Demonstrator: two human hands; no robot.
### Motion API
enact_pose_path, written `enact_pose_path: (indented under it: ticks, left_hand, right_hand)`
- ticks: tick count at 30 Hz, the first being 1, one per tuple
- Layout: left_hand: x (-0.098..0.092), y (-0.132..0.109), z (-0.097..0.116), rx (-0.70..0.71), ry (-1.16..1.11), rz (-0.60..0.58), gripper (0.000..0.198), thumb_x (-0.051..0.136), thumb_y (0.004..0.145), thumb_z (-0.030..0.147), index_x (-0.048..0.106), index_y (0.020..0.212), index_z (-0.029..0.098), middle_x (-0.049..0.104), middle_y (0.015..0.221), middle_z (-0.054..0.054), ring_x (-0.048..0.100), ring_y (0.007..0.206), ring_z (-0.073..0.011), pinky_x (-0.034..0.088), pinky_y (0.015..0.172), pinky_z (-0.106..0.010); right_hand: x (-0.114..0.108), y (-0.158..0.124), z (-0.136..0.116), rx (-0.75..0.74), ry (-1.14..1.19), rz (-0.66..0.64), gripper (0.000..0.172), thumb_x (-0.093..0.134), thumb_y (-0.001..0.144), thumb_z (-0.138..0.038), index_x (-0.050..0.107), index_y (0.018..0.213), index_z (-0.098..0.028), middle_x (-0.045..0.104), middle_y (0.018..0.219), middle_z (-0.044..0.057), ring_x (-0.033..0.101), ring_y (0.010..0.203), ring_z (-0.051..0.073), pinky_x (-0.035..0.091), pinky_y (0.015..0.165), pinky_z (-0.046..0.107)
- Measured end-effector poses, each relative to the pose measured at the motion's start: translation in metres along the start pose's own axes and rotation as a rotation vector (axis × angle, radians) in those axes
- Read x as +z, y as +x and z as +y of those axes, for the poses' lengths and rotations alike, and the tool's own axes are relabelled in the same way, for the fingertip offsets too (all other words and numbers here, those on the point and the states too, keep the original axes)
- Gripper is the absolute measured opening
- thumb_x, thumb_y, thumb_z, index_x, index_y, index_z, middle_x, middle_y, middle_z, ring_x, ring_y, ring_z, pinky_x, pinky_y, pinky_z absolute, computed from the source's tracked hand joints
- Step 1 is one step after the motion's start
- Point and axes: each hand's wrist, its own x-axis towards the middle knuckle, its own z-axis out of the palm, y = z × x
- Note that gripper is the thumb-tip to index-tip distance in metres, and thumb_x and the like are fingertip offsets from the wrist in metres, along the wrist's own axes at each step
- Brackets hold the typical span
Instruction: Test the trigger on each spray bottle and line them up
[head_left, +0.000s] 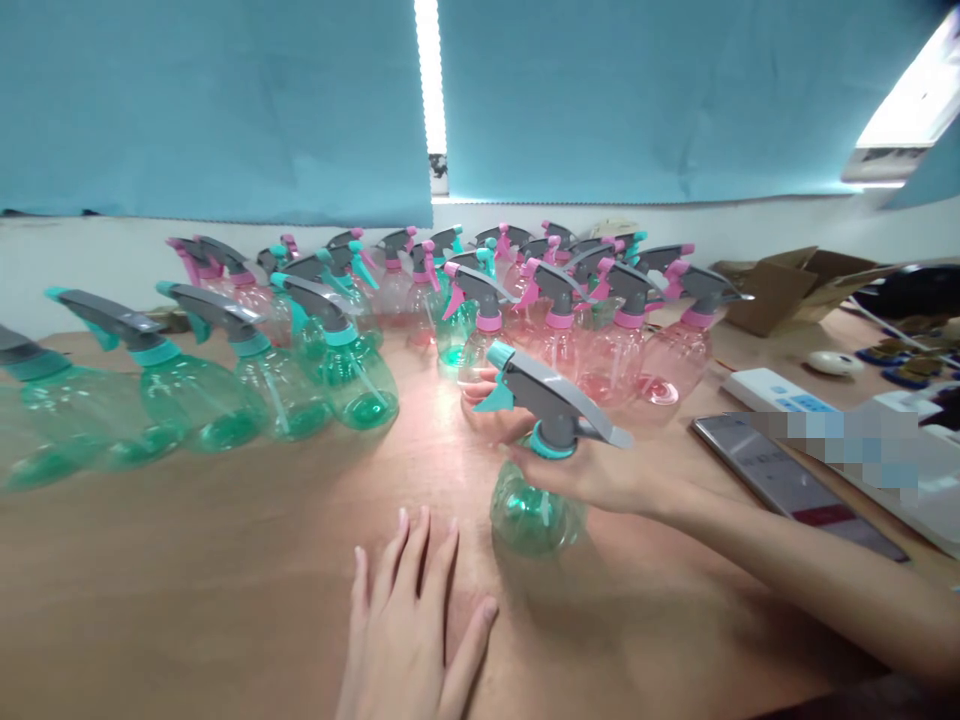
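Note:
My right hand [562,475] is wrapped round the neck and upper body of a green spray bottle [536,515] with a grey and teal trigger head, upright near the middle. Some of its fingers pass behind the bottle. Flat on the wooden table [225,580], my left hand [409,620] has its fingers spread and holds nothing. A row of green spray bottles [364,390] stands at the left. Just behind the held bottle are several pink spray bottles [611,360] with pink and grey heads.
More pink and green bottles stand farther back by the wall. At the right are a phone [795,485], a white power strip [780,390], a white mouse [832,363] and an open cardboard box [787,290]. Blue curtains [225,110] hang behind.

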Motion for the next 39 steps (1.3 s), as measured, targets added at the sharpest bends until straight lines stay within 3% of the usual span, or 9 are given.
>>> enact_pose_path:
  ticks: [18,25,35,39]
  left_hand:
    - [0.0008,-0.0004,-0.0002,0.033,0.040,0.065,0.049,0.043,0.095,0.041,0.049,0.136,0.016,0.050,0.140,-0.014,0.044,0.128,-0.0349,0.032,0.102,-0.059]
    - [0.0013,-0.0006,0.0003,0.023,0.009,0.045,0.050,0.045,0.094,0.042,0.049,0.137,0.017,0.049,0.141,-0.013,0.043,0.130,-0.0352,0.029,0.105,-0.060]
    - [0.0046,-0.0015,-0.0018,0.038,-0.007,0.089,0.049,0.042,0.096,0.038,0.043,0.139,0.017,0.051,0.140,-0.012,0.044,0.129,-0.0319,0.031,0.106,-0.056]
    - [0.0028,-0.0023,-0.0005,0.058,-0.008,0.083,0.049,0.042,0.096,0.036,0.039,0.141,0.016,0.049,0.141,-0.012,0.042,0.132,-0.0305,0.032,0.106,-0.055]
  right_hand:
    - [0.0002,0.0012,-0.0006,-0.025,0.108,0.001,0.004,0.049,0.070,-0.022,0.052,0.069,-0.024,0.063,0.074,0.001,0.060,0.072,0.019,0.048,0.061,0.033]
    - [0.0009,-0.0001,-0.0005,0.025,0.094,-0.017,0.007,0.050,0.071,-0.025,0.056,0.074,-0.024,0.063,0.068,0.001,0.057,0.059,0.017,0.045,0.050,0.030]
    - [-0.0002,0.0021,-0.0006,-0.053,0.231,-0.069,0.010,0.048,0.072,-0.016,0.051,0.069,-0.025,0.067,0.079,0.002,0.066,0.090,0.023,0.052,0.075,0.040]
    - [-0.0002,0.0028,-0.0016,-0.057,0.271,-0.076,0.012,0.048,0.071,-0.016,0.053,0.074,-0.026,0.068,0.084,0.002,0.065,0.095,0.023,0.051,0.076,0.040]
